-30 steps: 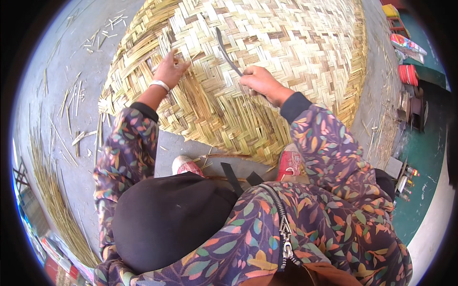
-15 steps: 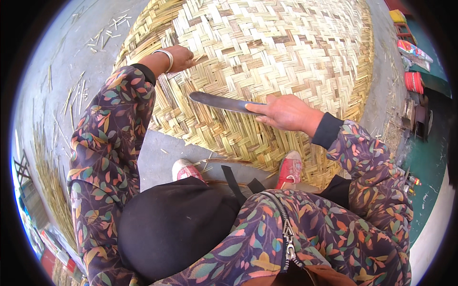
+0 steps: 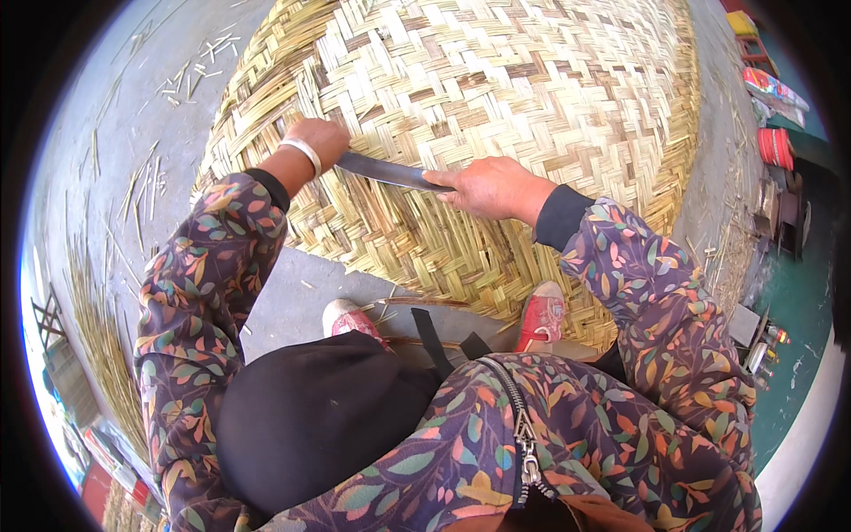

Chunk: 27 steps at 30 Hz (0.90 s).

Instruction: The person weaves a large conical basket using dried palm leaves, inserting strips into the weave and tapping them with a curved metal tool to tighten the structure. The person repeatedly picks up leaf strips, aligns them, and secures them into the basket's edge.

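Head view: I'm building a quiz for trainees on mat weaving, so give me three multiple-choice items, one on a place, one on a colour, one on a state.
1. Where does the long dark metal blade lie?
A. on the grey concrete floor
B. across the large woven straw-coloured bamboo mat
C. in the black lap bag

2. What colour are the shoes at the mat's near edge?
A. red with white toes
B. blue
C. black

3. How does the right hand stand?
A. open and flat on the mat
B. closed around the blade's handle end
C. empty in the air

Answers:
1 B: the blade rests on the bamboo mat, its tip by the left hand.
2 A: both canvas shoes show red with pale toes.
3 B: the right hand has its fingers wrapped about the blade's end.
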{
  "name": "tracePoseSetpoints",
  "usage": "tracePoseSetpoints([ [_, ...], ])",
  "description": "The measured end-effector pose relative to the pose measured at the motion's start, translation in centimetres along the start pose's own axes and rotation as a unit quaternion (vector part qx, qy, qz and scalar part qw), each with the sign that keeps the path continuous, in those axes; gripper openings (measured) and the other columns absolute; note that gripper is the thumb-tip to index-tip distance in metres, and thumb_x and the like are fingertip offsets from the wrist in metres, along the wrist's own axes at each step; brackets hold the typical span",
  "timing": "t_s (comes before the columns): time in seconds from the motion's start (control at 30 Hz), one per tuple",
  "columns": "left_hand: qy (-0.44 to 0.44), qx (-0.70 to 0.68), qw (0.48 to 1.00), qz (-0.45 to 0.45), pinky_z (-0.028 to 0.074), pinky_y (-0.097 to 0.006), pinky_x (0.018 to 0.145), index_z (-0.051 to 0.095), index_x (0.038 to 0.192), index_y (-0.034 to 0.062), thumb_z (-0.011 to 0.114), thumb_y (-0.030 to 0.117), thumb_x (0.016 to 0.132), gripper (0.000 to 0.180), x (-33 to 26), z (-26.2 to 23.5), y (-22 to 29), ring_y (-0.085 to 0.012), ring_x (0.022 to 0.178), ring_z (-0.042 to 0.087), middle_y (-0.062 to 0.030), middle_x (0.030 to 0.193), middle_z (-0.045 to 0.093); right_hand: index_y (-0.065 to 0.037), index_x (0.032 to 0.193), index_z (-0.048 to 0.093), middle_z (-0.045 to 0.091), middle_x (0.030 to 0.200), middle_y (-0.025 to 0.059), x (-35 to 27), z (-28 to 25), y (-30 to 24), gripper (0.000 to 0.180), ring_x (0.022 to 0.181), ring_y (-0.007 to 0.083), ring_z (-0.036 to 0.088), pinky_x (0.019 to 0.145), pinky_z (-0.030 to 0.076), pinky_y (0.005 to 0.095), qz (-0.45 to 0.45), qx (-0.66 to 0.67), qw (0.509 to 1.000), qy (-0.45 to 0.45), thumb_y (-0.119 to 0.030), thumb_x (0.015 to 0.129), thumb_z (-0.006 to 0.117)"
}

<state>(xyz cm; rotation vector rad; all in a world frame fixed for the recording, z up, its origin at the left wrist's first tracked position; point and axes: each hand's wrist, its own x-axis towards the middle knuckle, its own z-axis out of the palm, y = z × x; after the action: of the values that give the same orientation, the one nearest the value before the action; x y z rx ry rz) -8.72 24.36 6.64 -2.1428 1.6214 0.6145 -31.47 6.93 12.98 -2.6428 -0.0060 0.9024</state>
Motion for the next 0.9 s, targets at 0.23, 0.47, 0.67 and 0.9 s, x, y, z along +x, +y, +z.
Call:
tracePoseSetpoints([
  [0.23,0.003,-0.237,0.971,0.035,0.053,-0.046,0.074,0.069,0.094,0.0137,0.048,0.029,0.092,0.026,-4.7,1.0,7.8,-0.0357,0.08,0.067,-0.014,0.088,0.07,-0.03,0.14,0.046,0.068,0.098,0.017,0.8,1.4,-0.2,0.046,0.093,0.0351,0.064,0.083,0.049,0.0463,0.044,0.076,0.996,-0.01,-0.044,0.096,0.046],
  [0.47,-0.005,-0.544,0.824,0.158,0.05,-0.038,0.092,0.06,0.12,0.0029,0.067,0.016,0.084,0.039,-10.5,4.9,10.6,-0.0282,0.108,0.062,-0.0171,0.114,0.065,-0.018,0.14,0.046,0.065,0.108,0.0212,-2.2,3.9,1.7,0.052,0.097,0.0359,0.063,0.087,0.049,0.0417,-0.013,0.255,0.966,0.036,-0.041,0.094,0.052],
  [0.67,0.146,-0.771,0.566,-0.254,0.052,-0.024,0.049,0.058,0.116,-0.0101,0.066,0.015,0.089,0.038,-5.5,5.8,6.8,-0.0146,0.061,0.068,-0.0129,0.082,0.069,-0.016,0.14,0.047,0.065,0.105,0.0198,-5.0,3.3,1.3,0.053,0.093,0.0272,0.064,0.086,0.048,0.0343,0.025,0.31,0.95,0.012,-0.031,0.09,0.058],
  [0.9,0.155,-0.672,0.678,-0.253,0.051,-0.03,0.06,0.069,0.099,-0.0045,0.076,0.027,0.079,0.038,-2.3,6.7,6.7,-0.016,0.065,0.065,-0.0089,0.076,0.069,-0.007,0.133,0.053,0.066,0.096,0.0225,-6.3,1.5,-2.0,0.054,0.088,0.0355,0.064,0.08,0.05,0.0418,0.007,0.221,0.974,-0.05,-0.026,0.082,0.059],
])
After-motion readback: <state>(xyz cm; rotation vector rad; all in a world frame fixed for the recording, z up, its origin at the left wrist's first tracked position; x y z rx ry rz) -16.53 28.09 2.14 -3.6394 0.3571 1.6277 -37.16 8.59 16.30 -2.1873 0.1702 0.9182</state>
